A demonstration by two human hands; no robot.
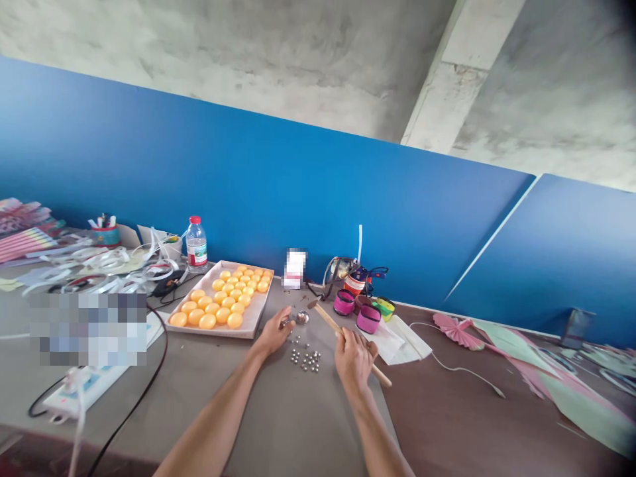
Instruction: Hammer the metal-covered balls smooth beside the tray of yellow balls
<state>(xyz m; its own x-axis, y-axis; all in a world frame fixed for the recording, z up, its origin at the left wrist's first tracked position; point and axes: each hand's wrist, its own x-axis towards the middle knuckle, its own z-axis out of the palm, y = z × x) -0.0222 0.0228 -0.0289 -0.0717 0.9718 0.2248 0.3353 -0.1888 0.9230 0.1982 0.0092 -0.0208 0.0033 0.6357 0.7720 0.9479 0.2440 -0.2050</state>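
My right hand [354, 358] is wrapped round the wooden handle of a hammer [328, 318], its dark head up and to the left. The hammer head hangs near a shiny round metal piece [302, 317] on the grey table. My left hand [272, 334] is just left of that piece, fingers bent and closed around something small and dark that I cannot make out. Between my hands, several small shiny metal balls [310, 361] lie loose on the table. A shallow tray [252, 320] holding several orange balls [235, 320] is beside my left hand.
Pink-and-black round containers [368, 318] and white paper [403, 339] lie to the right. A water bottle [197, 246] stands behind the tray. Farther left are a power strip [94, 391], a black cable [161, 368] and white strips [106, 258]. A blue partition [278, 179] borders the back.
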